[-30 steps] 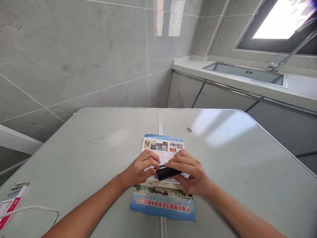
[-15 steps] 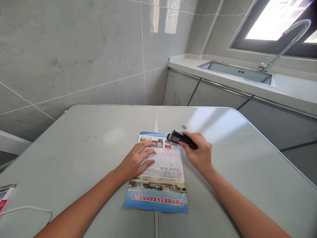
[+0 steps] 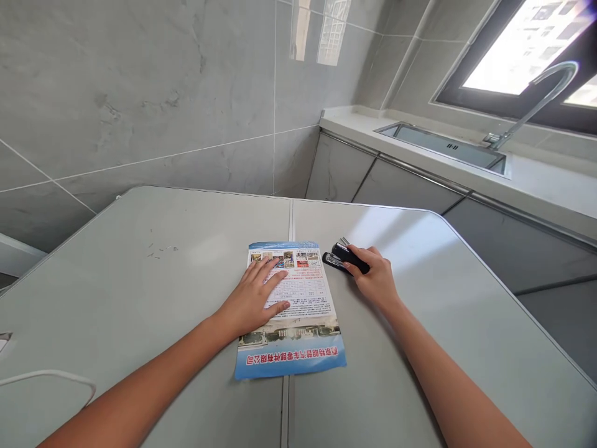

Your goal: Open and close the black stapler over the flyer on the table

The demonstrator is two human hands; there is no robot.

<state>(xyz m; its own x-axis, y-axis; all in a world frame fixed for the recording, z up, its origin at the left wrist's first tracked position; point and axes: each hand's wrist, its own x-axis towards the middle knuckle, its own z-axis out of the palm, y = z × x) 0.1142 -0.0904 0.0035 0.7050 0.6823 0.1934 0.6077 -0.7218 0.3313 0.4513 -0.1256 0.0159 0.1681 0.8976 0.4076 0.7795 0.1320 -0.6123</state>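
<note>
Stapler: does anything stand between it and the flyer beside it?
Nothing visible. The right hand holds the stapler on the table just right of the top corner of the flyer; the left hand lies flat on it, clear of that gap.

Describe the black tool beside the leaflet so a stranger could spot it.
On the grey table, find the printed leaflet under the left hand. Just off its far right corner lies a stapler, gripped by the right hand. It is the only black thing there.
</note>
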